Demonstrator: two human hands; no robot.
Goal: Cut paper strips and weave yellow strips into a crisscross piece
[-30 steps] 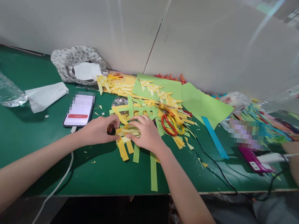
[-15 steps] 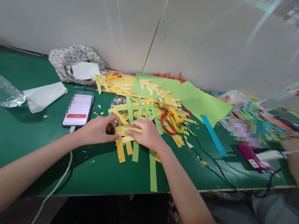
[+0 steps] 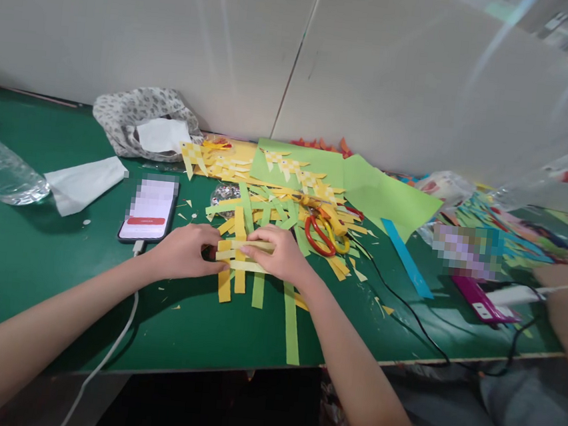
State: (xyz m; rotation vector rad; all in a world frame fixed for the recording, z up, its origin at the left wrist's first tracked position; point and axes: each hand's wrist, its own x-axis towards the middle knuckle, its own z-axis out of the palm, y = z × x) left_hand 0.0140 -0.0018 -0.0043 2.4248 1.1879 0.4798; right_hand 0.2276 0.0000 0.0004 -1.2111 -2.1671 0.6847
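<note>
Pale yellow paper strips (image 3: 251, 266) cross deeper yellow paper strips (image 3: 225, 284) in a small weave in front of me. My left hand (image 3: 184, 250) is curled at the weave's left end, its thumb and fingers gripping the edge there. From the right, my right hand (image 3: 280, 256) pinches the pale strips between thumb and fingers. Two deeper yellow tails hang toward the table's front edge. Green paper strips (image 3: 258, 289) lie beneath and beside my right hand. Its palm hides part of the pale strips.
Scissors with red and yellow handles (image 3: 320, 238) lie right of my hands. A phone (image 3: 147, 210) on a white cable is to the left. Green sheets (image 3: 391, 193) and woven yellow paper fish (image 3: 228, 165) sit behind. A co-worker's hand (image 3: 562, 273) is at far right.
The yellow strips have turned more upright, and one now extends up above the weave. My left fingers have closed in at the left edge; my right hand has barely moved.
</note>
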